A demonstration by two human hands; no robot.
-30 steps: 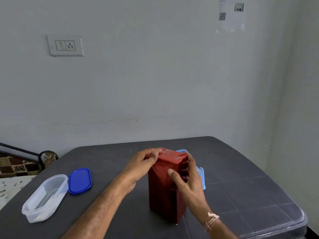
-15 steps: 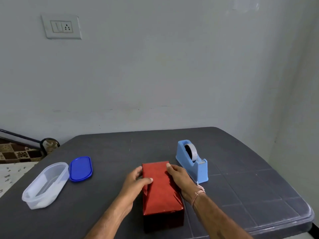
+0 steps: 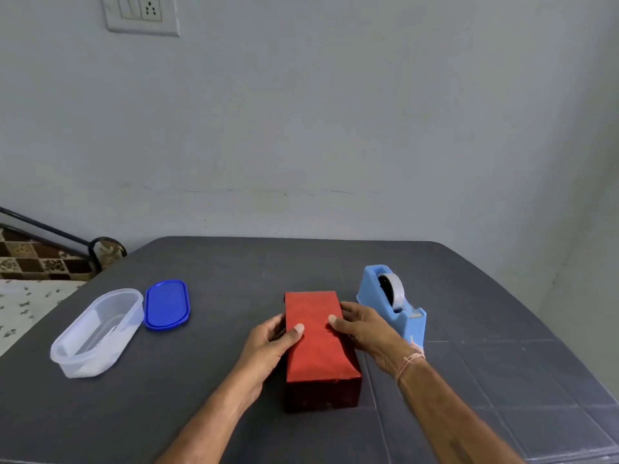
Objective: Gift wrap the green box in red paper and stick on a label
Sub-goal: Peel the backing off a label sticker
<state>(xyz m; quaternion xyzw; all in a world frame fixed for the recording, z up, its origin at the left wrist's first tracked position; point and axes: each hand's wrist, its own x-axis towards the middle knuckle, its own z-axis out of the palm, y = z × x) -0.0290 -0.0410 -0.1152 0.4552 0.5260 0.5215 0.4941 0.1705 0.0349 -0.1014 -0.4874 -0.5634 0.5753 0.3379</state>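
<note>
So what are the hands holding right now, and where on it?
The box: the left hand grips its left side, the right hand its right side, thumbs on top.

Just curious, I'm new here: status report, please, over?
Left hand and right hand grip the red-wrapped box, flat on table. No label visible. Tape dispenser beside right hand, not blocking.

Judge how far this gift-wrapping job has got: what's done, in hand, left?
Done: the red-wrapped box lies flat, no green showing. In hand: the left hand and right hand grip its sides, thumbs on top. Left: no label shows on its visible faces.
</note>
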